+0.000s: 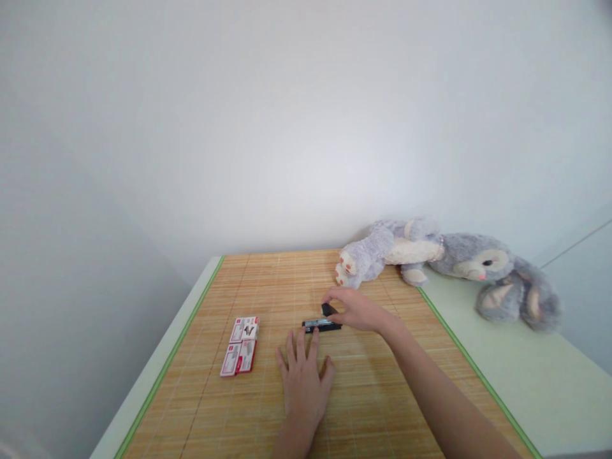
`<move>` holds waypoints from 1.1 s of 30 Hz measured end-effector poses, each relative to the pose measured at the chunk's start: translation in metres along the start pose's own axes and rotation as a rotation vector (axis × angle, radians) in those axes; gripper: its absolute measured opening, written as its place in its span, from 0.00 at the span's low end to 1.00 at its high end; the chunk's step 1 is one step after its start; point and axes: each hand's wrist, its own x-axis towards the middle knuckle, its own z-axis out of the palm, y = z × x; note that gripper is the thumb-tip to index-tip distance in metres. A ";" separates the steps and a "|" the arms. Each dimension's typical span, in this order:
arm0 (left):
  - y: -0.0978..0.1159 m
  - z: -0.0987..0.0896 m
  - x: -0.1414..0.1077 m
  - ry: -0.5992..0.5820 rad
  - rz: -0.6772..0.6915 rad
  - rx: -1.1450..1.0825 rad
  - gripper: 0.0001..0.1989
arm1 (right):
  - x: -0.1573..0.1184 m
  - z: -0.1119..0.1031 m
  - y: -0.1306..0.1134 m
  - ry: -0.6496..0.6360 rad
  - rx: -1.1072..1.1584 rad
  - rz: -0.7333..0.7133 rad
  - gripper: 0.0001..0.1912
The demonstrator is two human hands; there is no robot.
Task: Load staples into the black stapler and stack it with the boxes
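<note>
A black stapler [321, 326] lies on the bamboo mat in front of me, its top raised so the metal staple channel shows. My right hand [351, 310] has thumb and fingers closed around the stapler's lifted black top. Flat on the mat, my left hand [305, 380] has its fingers spread. Its middle fingertips reach the near edge of the stapler's base. To the left lie small red-and-white boxes [243, 344] with stapler and staple pictures on them, set close together.
A grey plush rabbit [415, 252] lies on its side along the back right, partly over the mat. The bamboo mat [210, 408] has green edging and covers much of the pale table [540, 389]. A plain wall [296, 127] rises behind.
</note>
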 end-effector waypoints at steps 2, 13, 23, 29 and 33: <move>0.000 -0.002 0.000 0.002 0.004 0.002 0.32 | -0.025 -0.020 0.017 0.069 -0.006 0.042 0.17; -0.016 0.000 -0.001 0.039 0.067 -0.041 0.29 | -0.101 0.003 0.092 0.298 0.298 0.345 0.22; -0.123 -0.048 -0.021 0.339 -0.292 0.127 0.20 | -0.162 0.077 0.052 0.250 0.658 0.530 0.30; -0.087 -0.031 -0.024 -0.161 0.207 -0.232 0.25 | -0.148 0.128 0.018 0.136 0.869 0.620 0.35; -0.038 -0.025 -0.014 -0.276 0.242 -0.391 0.34 | -0.136 0.137 0.013 0.044 0.939 0.682 0.36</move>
